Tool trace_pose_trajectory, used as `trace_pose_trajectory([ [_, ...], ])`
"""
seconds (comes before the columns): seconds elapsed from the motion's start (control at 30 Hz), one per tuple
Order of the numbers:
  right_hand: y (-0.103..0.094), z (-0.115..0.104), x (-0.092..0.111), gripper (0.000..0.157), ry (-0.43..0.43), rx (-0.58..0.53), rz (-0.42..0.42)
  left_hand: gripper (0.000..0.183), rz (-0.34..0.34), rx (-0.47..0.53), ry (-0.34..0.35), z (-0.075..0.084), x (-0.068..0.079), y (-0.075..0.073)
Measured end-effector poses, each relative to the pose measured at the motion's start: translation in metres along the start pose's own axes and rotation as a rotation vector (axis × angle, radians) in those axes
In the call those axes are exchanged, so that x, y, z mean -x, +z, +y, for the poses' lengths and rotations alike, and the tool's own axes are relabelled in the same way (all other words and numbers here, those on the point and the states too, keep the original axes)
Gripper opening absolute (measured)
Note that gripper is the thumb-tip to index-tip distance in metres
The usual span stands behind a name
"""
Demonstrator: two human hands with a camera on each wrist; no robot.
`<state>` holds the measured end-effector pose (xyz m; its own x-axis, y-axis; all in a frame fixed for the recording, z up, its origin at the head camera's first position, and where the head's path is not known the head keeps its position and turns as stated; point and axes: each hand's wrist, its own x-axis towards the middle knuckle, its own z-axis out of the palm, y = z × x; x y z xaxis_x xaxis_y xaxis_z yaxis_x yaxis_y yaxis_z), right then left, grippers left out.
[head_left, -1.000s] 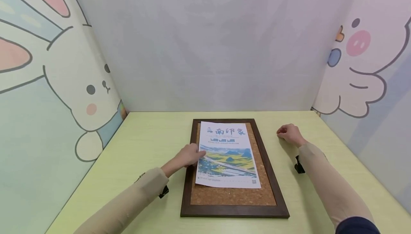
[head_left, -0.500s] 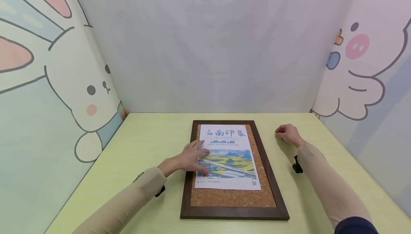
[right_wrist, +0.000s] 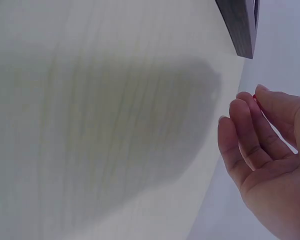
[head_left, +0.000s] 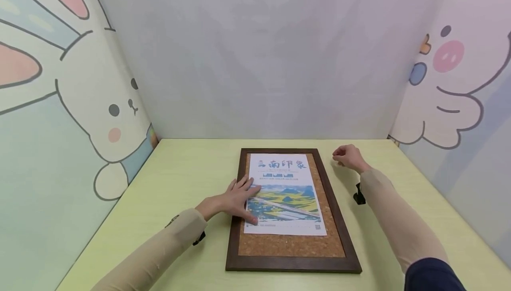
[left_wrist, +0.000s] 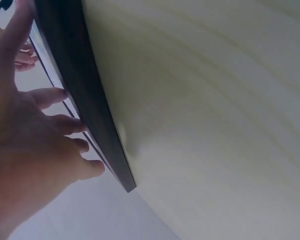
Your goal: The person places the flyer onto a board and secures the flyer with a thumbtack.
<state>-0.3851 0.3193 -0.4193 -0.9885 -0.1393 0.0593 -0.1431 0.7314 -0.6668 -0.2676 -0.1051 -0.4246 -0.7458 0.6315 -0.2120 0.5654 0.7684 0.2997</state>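
A printed poster (head_left: 287,213) with a landscape picture and large blue characters lies upright on a cork board (head_left: 291,245) with a dark brown frame. My left hand (head_left: 235,200) spreads its fingers over the poster's left edge, and its straight fingertips rest on the paper. In the left wrist view the fingers reach across the board's dark frame (left_wrist: 72,65). Off the board's upper right side, my right hand (head_left: 351,157) is held above the table. Its thumb and index finger pinch a small red object (right_wrist: 254,96), mostly hidden by the fingertips.
The board lies on a pale yellow-green table (head_left: 191,171). A plain light backdrop (head_left: 271,60) stands behind it. Side walls carry a cartoon rabbit (head_left: 108,118) on the left and a cartoon animal (head_left: 443,91) on the right.
My left hand has let go of the poster's left edge and spread its fingers flat on it; the paper lies flatter. My right hand has moved up and left, closer to the board.
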Motion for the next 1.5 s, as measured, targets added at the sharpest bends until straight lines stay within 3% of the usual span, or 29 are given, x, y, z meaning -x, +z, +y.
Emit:
trace_pose_trajectory([
  [0.87, 0.056, -0.062, -0.047, 0.023, -0.108, -0.008, 0.022, 0.104, -0.065, -0.016, -0.027, 0.008, 0.001, -0.001],
  [1.5, 0.084, -0.096, -0.069, 0.024, -0.094, 0.047, -0.008, 0.105, -0.07, -0.029, -0.05, 0.01, -0.001, -0.005],
])
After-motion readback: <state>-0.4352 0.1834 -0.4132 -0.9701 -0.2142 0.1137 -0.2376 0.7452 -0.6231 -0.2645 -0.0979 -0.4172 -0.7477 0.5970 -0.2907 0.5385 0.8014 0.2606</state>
